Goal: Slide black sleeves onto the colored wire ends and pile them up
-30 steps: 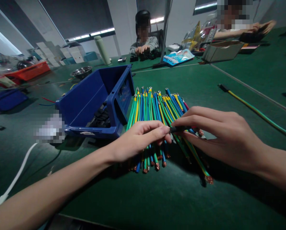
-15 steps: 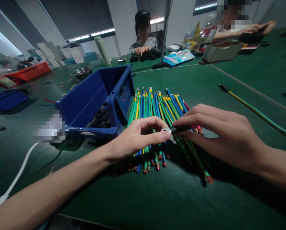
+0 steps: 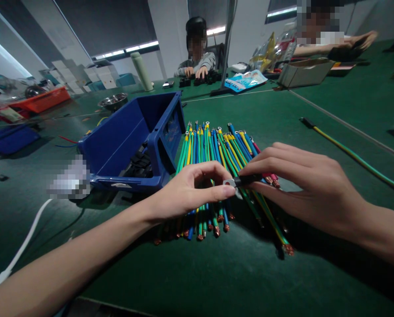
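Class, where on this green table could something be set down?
Bare tabletop lies between the cable row and the near edge, and between the right hand and the lone cable. Crowded: the row's spot beside the blue bin.

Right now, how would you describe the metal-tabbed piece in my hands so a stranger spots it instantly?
On the green table, find the spread of blue, green and yellow cables beside the large blue bin. Over them, the left hand and right hand hold the black-sleeved piece between them. Unlike the cables lying there, it is held, its flat silver tab jutting toward the left hand.
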Motion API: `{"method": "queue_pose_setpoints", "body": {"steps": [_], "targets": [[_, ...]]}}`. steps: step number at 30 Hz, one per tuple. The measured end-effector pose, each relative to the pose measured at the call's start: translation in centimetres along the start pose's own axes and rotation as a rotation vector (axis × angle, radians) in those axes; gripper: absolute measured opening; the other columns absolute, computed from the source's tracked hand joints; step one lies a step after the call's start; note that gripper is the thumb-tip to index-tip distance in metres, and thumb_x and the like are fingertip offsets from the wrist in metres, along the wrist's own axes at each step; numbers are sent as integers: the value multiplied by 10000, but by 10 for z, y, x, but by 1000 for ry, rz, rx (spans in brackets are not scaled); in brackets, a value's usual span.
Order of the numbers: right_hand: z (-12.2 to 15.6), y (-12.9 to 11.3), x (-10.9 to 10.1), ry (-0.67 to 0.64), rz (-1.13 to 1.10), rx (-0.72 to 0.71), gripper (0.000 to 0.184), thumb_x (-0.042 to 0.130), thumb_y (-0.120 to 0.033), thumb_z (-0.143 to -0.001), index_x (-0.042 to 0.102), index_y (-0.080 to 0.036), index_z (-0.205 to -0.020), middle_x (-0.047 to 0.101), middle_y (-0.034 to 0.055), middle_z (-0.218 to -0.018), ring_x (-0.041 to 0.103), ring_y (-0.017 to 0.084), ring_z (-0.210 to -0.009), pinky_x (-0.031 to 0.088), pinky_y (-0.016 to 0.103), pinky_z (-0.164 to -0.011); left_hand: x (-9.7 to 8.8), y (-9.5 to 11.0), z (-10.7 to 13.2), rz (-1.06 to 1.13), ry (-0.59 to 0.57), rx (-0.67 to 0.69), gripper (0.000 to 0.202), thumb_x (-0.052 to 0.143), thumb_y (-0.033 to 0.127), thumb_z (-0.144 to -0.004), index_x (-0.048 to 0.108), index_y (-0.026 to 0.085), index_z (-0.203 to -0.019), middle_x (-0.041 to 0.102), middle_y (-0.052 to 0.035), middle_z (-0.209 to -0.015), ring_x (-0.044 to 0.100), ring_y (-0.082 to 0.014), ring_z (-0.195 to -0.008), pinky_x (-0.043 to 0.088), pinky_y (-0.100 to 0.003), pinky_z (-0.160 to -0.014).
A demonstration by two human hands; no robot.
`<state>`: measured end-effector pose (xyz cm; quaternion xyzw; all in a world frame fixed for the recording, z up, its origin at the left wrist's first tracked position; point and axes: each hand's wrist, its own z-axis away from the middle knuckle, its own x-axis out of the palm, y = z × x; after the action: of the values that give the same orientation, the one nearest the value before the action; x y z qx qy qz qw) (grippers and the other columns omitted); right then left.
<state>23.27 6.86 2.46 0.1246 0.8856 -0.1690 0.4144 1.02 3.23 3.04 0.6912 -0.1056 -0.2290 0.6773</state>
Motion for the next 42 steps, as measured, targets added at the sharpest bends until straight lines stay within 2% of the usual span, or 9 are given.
{"method": "queue_pose_setpoints", "body": {"steps": [17,23,26,29,32,34,38,42], "targets": [[0,-1,-1,-9,5,-39,97,558,-151,-909,632,-192,-954,701,33,-860,596,178,-767,466,324,-669,1,-1,-1,1,-26,6,80,676,201,-851,617,147,-845,595,14,-814,527,-106,-733,400,-244,-692],[-1,-1,-1,-17,9,-52,118,551,-142,-913,611,-216,-983,696,18,-872,603,173,-778,476,320,-678,0,0,0,6,-27,6,70,675,189,-843,620,147,-833,587,13,-794,521,-112,-724,396,-254,-688],[0,0,-1,22,8,-46,166,579,-159,-899,589,-217,-1054,677,30,-927,621,172,-814,494,310,-700,0,0,-1,27,-13,-16,98,692,212,-838,617,150,-842,589,10,-806,531,-115,-738,399,-256,-708],[2,3,0,96,-44,27,240,637,-206,-867,556,-206,-1093,638,52,-999,626,161,-836,506,281,-694,1,-1,-1,70,16,-31,102,680,236,-861,620,154,-873,609,7,-837,558,-115,-778,412,-252,-754],[2,5,0,73,-43,29,133,613,-198,-887,570,-203,-1013,630,40,-947,625,144,-794,498,265,-672,3,-2,-2,90,41,2,89,629,238,-906,617,159,-866,599,25,-787,556,-101,-754,418,-230,-748],[2,4,1,29,-40,19,79,564,-185,-917,584,-193,-992,648,27,-885,635,135,-758,488,256,-649,3,-3,-2,79,35,38,157,575,261,-944,618,159,-833,600,19,-774,562,-103,-748,426,-226,-747],[0,1,0,-12,-75,42,132,494,-163,-942,608,-181,-1008,692,15,-823,654,120,-692,465,231,-596,3,-5,-2,56,-15,58,273,486,276,-990,625,154,-789,620,-5,-795,579,-110,-761,441,-223,-754],[1,1,-1,-21,-54,14,115,574,-217,-917,633,-160,-998,681,18,-790,632,116,-650,449,227,-579,3,-6,-2,47,-30,39,252,495,264,-982,625,156,-796,626,-4,-803,589,-109,-766,446,-216,-757]]}}
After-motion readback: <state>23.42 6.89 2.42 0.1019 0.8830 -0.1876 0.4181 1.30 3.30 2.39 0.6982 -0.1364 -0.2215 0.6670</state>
